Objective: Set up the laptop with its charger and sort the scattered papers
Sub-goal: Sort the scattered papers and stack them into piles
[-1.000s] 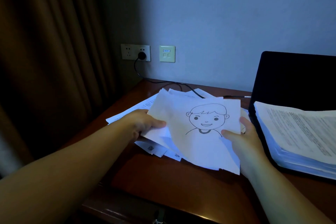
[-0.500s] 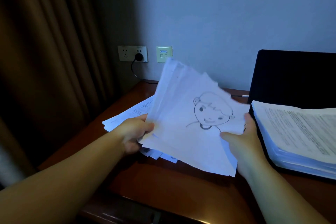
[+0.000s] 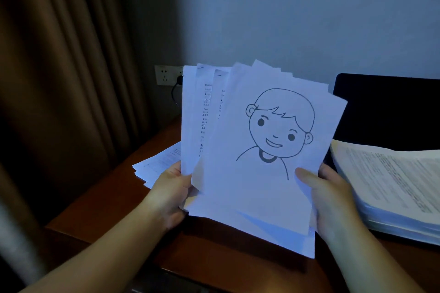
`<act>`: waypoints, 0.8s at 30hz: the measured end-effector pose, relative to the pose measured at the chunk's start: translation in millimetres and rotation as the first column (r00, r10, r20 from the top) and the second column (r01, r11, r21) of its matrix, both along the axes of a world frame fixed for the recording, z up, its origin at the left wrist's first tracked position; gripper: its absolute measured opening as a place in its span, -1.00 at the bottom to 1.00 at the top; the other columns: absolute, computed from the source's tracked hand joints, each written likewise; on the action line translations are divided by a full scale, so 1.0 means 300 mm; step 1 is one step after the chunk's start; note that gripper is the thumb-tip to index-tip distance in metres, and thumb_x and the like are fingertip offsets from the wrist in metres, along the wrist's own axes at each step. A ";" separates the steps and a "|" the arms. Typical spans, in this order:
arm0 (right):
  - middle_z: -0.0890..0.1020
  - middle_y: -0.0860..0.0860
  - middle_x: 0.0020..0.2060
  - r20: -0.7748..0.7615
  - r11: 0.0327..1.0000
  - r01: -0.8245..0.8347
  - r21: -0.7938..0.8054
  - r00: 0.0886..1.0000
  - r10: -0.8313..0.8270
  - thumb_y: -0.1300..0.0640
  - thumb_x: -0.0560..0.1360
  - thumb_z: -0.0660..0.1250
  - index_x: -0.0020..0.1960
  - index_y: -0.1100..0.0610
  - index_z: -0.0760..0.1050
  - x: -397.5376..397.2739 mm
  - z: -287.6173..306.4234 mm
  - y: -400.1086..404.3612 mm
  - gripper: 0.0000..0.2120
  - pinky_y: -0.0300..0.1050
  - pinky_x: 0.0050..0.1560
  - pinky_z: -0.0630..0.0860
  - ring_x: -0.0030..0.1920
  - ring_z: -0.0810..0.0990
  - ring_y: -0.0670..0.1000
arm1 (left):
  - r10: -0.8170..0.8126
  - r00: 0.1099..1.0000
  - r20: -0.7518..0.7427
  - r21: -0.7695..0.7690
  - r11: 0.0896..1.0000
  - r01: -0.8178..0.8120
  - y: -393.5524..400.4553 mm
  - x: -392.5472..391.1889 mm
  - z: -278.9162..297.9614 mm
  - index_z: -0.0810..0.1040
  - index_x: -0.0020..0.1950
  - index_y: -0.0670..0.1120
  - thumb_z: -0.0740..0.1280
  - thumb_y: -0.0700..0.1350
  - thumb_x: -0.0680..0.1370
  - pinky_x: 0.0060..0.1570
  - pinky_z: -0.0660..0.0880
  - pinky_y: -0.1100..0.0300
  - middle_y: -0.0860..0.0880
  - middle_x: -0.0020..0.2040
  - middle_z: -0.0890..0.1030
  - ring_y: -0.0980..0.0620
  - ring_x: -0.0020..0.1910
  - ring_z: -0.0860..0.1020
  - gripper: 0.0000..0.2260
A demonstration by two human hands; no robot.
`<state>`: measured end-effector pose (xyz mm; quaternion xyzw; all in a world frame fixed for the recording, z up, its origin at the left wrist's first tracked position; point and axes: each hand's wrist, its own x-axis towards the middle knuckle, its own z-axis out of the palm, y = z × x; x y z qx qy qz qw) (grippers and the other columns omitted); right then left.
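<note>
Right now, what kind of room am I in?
Probably a hotel room or bedroom work corner: a wooden desk against the wall, heavy brown curtains, a wall socket, and a laptop.

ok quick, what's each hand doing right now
Left hand: closed on the left edge of the fanned bundle of papers, held up off the desk.
Right hand: closed on the bundle's right edge, thumb on the front sheet.

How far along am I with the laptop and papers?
Done: black charger cable plugged into the white wall socket, black laptop open. In hand: both hands grip a fanned bunch of white sheets. Left: loose white papers on the desk.
</note>
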<state>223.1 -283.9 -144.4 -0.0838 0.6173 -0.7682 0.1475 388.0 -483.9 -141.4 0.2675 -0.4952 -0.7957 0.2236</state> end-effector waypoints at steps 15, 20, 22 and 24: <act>0.72 0.00 -0.03 -0.047 0.997 0.030 -0.068 0.998 -0.033 0.43 0.57 0.27 0.15 0.18 0.60 0.006 0.011 -0.014 -0.73 -0.13 -0.11 0.54 -0.06 0.70 -0.03 | -0.059 0.997 -0.056 -0.255 0.966 0.043 -0.031 0.071 0.031 0.53 0.39 -0.03 0.17 -0.28 0.71 0.15 0.60 -0.16 -0.11 0.22 0.70 -0.20 0.15 0.69 -0.68; 0.74 -0.09 -0.16 -0.036 0.994 0.045 -0.098 0.998 -0.048 0.47 0.56 0.26 -0.01 0.13 0.61 0.005 0.009 -0.006 -0.71 -0.11 -0.10 0.52 -0.20 0.71 -0.13 | 0.047 0.998 -0.034 -0.217 0.975 -0.053 -0.047 0.071 0.036 0.59 0.25 -0.10 0.19 -0.36 0.68 -0.22 0.68 0.03 -0.12 0.08 0.74 -0.17 -0.03 0.74 -0.72; 0.73 0.02 -0.03 -0.006 0.994 0.060 -0.093 0.998 -0.061 0.43 0.56 0.28 0.06 0.13 0.63 -0.007 0.003 0.000 -0.73 -0.08 -0.06 0.53 -0.06 0.72 0.03 | 0.107 0.993 -0.040 -0.185 0.976 -0.113 -0.048 0.069 0.028 0.59 0.19 -0.13 0.22 -0.38 0.67 -0.27 0.67 0.05 -0.14 0.06 0.75 -0.17 -0.06 0.74 -0.76; 0.70 0.01 -0.06 0.008 0.995 0.040 -0.090 0.999 -0.039 0.43 0.57 0.27 0.03 0.10 0.61 -0.009 0.004 0.003 -0.73 -0.12 -0.12 0.51 -0.04 0.68 0.04 | 0.159 0.986 -0.048 -0.167 0.972 -0.164 -0.051 0.067 0.026 0.60 0.18 -0.13 0.28 -0.38 0.63 -0.27 0.67 0.02 -0.14 0.05 0.75 -0.17 -0.07 0.74 -0.78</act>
